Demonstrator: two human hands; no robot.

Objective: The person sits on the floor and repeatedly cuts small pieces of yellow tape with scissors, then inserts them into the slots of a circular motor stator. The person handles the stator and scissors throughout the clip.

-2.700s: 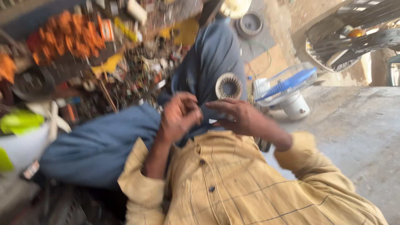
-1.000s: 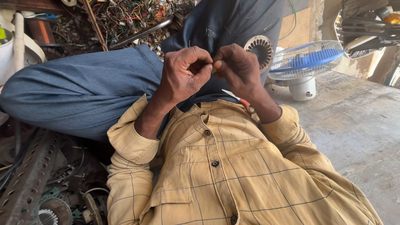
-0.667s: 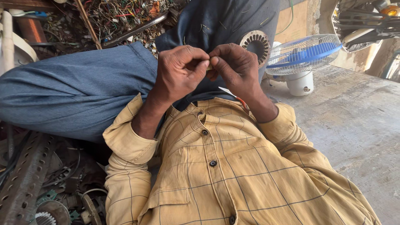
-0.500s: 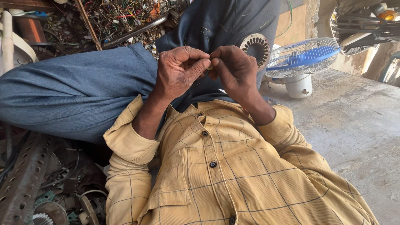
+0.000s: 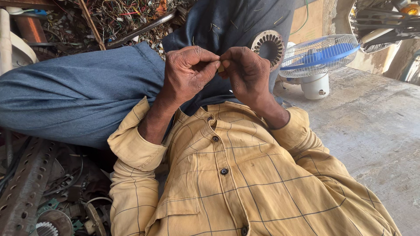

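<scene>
Pale, tiny object (image 5: pixel 221 68), too small to identify, pinched between the fingers of the left hand (image 5: pixel 189 72) and right hand (image 5: pixel 246 72); ring-shaped metal stator (image 5: pixel 267 45) just behind the right fingers.

Left hand (image 5: pixel 188 72) and right hand (image 5: pixel 246 72) pinch a small pale piece (image 5: pixel 221 68).

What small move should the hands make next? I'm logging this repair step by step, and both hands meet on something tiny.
Probably a slight pull apart or twist at the fingertips. The left hand and right hand pinch a small pale piece between them, held above the lap with the ring-shaped motor core just behind. What the piece is cannot be told.
</scene>
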